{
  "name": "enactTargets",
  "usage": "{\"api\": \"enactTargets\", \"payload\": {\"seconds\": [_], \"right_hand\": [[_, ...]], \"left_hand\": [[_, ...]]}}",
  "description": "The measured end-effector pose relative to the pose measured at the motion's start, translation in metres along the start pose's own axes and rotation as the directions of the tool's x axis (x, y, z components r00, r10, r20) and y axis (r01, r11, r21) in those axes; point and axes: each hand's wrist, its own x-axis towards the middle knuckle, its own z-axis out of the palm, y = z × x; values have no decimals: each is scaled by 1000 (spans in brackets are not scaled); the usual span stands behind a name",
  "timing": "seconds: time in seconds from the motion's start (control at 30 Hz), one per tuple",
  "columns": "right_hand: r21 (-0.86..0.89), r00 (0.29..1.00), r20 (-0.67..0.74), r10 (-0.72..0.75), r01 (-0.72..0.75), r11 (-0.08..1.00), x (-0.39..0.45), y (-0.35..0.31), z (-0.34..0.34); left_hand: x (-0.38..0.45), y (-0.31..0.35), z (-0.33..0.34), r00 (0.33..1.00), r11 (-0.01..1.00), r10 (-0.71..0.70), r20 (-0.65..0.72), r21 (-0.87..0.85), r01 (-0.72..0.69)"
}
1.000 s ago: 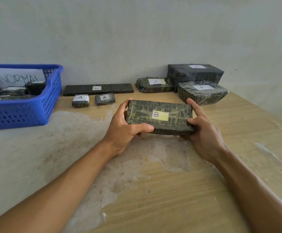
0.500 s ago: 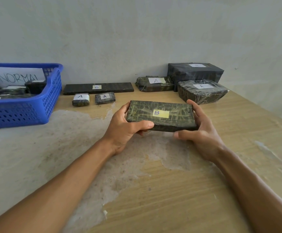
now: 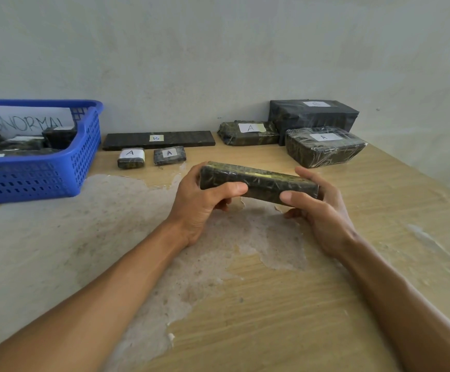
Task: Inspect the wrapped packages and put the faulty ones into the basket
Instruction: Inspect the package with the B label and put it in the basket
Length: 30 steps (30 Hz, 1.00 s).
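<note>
A dark wrapped package [image 3: 261, 182] with a yellow label hangs above the middle of the table, its long front side turned toward me. My left hand [image 3: 201, 202] grips its left end, thumb across the front. My right hand [image 3: 317, 208] grips its right end the same way. The label now shows only as a thin yellow strip on the top face. A blue basket [image 3: 57, 173] with an "ABNORMAL" sign stands at the far left and holds several dark packages.
Along the wall lie a long flat package labelled B [image 3: 159, 139], two small A packages [image 3: 130, 157] [image 3: 169, 155], a medium A package [image 3: 248, 132], a large black box [image 3: 312, 114] and a wrapped A box [image 3: 324, 146]. The wooden table [image 3: 272, 304] has worn, peeling patches.
Both hands have tilted the package so its labelled top face turns away from me and its front side shows. It stays in the same spot above the table.
</note>
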Motion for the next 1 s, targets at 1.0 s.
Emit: {"api": "enactTargets", "payload": {"seconds": [1.0], "right_hand": [[-59,989,-125,-74,67,996,1,0,5]], "left_hand": [[-5,1,13,999,977,45,-28,209,-39]]}}
